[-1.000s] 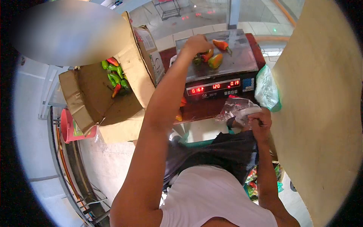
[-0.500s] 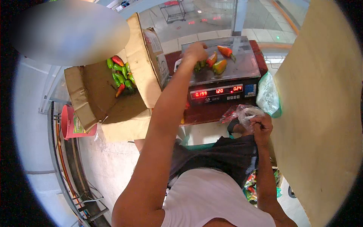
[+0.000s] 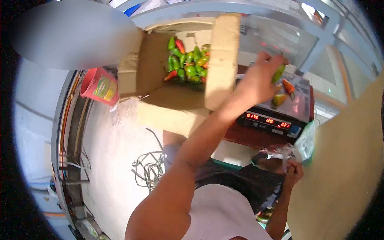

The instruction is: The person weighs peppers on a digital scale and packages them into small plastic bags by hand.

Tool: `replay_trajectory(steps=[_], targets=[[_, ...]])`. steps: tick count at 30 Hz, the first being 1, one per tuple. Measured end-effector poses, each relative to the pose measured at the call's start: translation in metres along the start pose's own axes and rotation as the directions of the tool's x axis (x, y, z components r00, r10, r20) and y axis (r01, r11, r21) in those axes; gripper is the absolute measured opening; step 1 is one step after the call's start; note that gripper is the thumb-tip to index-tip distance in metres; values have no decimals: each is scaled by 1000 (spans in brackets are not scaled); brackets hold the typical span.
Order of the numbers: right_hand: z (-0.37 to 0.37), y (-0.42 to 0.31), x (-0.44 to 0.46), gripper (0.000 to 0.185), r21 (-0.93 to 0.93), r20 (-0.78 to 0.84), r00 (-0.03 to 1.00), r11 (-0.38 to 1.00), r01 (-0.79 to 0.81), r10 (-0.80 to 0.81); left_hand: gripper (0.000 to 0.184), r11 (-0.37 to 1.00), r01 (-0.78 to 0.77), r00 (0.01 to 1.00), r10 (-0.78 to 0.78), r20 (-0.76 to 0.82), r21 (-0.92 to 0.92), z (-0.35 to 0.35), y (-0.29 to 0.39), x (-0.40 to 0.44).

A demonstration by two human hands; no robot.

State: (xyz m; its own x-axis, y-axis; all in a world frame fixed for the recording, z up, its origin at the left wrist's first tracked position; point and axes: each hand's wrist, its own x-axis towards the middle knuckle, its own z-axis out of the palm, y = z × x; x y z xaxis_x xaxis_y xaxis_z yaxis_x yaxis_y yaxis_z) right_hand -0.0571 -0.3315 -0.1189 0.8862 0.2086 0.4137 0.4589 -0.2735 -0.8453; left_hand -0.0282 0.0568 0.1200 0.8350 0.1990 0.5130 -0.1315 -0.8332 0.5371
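My left hand [image 3: 264, 78] is raised over the weighing scale [image 3: 267, 123], its fingers closed around a green pepper [image 3: 279, 73]. On the scale's metal plate [image 3: 301, 102] lie a red-orange pepper [image 3: 288, 85] and a yellow-orange pepper [image 3: 279, 99]; my hand and forearm hide part of the plate. The red digits appear to read 0.175, 1.20 and 0.21. Lower right, my right hand [image 3: 294, 172] is closed on a thin clear plastic bag [image 3: 289, 154] beside the scale's stand.
An open cardboard box [image 3: 226, 56] at the left holds several green and red peppers [image 3: 190, 70]. A pink bucket [image 3: 91, 82] stands left of it. Tangled cord [image 3: 148, 170] lies on the floor. A tan board [image 3: 340, 160] rises at the right, next to another plastic bag [image 3: 307, 140].
My left hand has lifted a green pepper off the scale plate, and the first reading dropped from 0.199 to 0.175. The view has swung left. My right hand still holds the bag.
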Motion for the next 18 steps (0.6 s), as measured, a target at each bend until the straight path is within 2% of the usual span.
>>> replay_trajectory(steps=[1, 2, 3, 4, 5, 6, 7, 8, 9, 12, 13, 15, 16, 17, 18], targets=[[0, -2, 0, 17, 14, 4, 999, 999, -33, 33, 56, 983, -175, 976, 165, -139, -62, -37, -6, -17], [1, -5, 0, 17, 68, 6, 993, 991, -116, 116, 53, 960, -48, 993, 15, -121, -277, -72, -15, -36], [2, -16, 2, 17, 118, 8, 980, 973, -200, 201, 52, 909, 121, 981, -170, -91, -399, -107, -23, -51], [4, -22, 2, 17, 166, 12, 959, 945, -280, 282, 52, 963, 126, 973, -166, -158, -237, -136, -46, -62], [1, 10, -4, 19, 199, 38, 972, 952, -234, 231, 52, 942, 233, 951, -272, -146, -241, -155, -81, -72], [-1, 16, -2, 17, 131, 50, 973, 964, -230, 226, 48, 930, 321, 928, -346, -135, -179, -168, -122, -79], [-1, 18, 1, 16, 62, 63, 973, 973, -224, 220, 44, 926, 372, 926, -365, -98, 63, -178, -160, -84], [2, 19, 4, 15, -9, 73, 975, 977, -211, 211, 39, 871, 466, 875, -480, 66, 155, -182, -199, -86], [5, 16, 7, 15, -27, 83, 976, 980, -199, 201, 35, 805, 533, 780, -586, 217, 259, -183, -231, -83], [4, 2, 10, 16, -65, 85, 979, 981, -180, 185, 25, 713, 468, 704, -658, 267, 522, -164, -279, -55], [6, 3, 9, 17, -45, 67, 982, 983, -175, 178, 24, 696, 519, 685, -686, 245, 496, -143, -331, -51], [5, 24, 6, 17, -28, 52, 978, 979, -202, 203, 29, 684, 431, 693, -669, 269, 589, -88, -405, -52], [-7, 64, -4, 17, -28, 55, 970, 972, -235, 236, 33, 665, 280, 711, -628, 316, 692, -71, -413, -48], [-11, 86, -5, 17, -30, 56, 961, 962, -270, 272, 37, 627, 383, 695, -679, 235, 678, -64, -413, -47], [-7, 66, 1, 19, -1, 51, 964, 965, -261, 261, 41, 589, 481, 667, -727, 166, 650, -49, -409, -51]])
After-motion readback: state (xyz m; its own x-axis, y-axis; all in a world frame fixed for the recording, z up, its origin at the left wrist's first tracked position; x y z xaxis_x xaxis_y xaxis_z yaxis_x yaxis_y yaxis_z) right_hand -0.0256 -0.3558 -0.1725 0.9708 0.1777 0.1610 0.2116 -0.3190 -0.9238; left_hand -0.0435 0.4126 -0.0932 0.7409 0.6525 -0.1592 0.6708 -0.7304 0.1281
